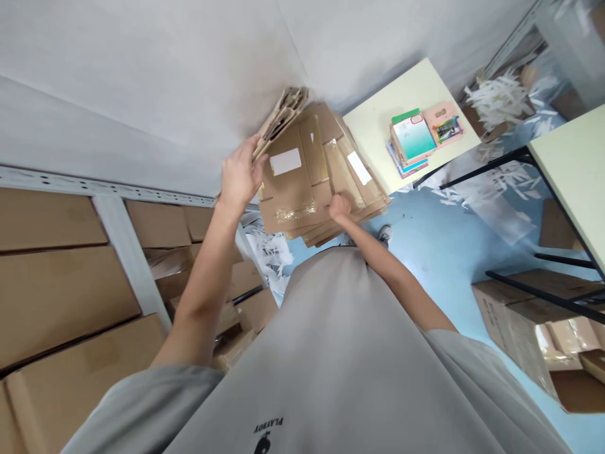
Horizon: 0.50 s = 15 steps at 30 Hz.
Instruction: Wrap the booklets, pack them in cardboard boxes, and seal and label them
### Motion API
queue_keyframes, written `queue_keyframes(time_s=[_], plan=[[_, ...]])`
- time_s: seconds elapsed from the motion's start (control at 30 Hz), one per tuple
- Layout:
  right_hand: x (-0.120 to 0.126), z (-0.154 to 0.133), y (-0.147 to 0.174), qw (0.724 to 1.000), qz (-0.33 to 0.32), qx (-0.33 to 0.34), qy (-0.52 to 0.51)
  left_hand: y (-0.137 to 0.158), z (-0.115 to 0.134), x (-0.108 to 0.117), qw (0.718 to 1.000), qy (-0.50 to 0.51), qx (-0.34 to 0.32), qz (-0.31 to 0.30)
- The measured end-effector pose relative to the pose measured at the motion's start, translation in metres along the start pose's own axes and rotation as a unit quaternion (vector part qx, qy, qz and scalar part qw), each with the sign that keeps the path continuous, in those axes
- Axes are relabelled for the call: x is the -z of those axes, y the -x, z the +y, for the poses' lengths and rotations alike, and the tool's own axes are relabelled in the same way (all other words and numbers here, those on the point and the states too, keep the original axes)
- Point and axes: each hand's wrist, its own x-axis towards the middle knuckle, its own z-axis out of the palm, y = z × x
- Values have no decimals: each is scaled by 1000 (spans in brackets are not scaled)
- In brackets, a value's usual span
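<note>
Flattened cardboard boxes (293,183) with clear tape and white labels are fanned in a stack in front of me, by the wall. At the stack's left, more folded cardboard (281,116) stands on edge, tilted against the wall. My left hand (240,173) is closed round the near end of this upright cardboard, thumb on the side facing the stack. Lower on the stack, my right hand (339,207) is curled into a closed grip on a flattened box; its fingertips are hidden.
A pale table (373,132) beside the stack bears a pile of booklets (411,139). Shelves with cardboard boxes (66,277) run along my left. Shredded paper (501,98) lies at the far right and on the blue floor (425,239). An open carton (520,328) sits under another table (576,157).
</note>
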Motion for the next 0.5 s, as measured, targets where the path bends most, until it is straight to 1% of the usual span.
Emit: queue_keyframes(time_s=[0.07,0.1,0.13,0.17,0.2,0.27,0.3,0.33,0.37,0.43,0.5], plan=[[11,6,-5,1000,-9,17,-24,6,1,3,1000,6,2,14],[18,10,-6,998,-14,29,-55,11,3,3,1000,6,4,20],[25,14,-5,993,-18,41,-108,17,6,1,1000,3,6,24],[33,18,-4,982,-24,54,-180,25,11,-3,1000,-3,9,22],[40,22,-1,961,-32,67,-265,35,18,-10,1000,-12,14,12],[54,26,4,900,-49,86,-424,55,36,-29,999,-32,21,-36],[60,25,6,871,-56,93,-479,64,46,-42,996,-40,18,-71],[66,24,8,849,-62,96,-515,72,56,-54,993,-45,8,-105],[71,22,9,837,-64,95,-534,78,66,-67,990,-46,-2,-130],[80,18,9,833,-65,83,-544,82,79,-86,987,-41,-14,-156],[89,20,7,842,-69,72,-530,75,84,-93,987,-33,-11,-157]])
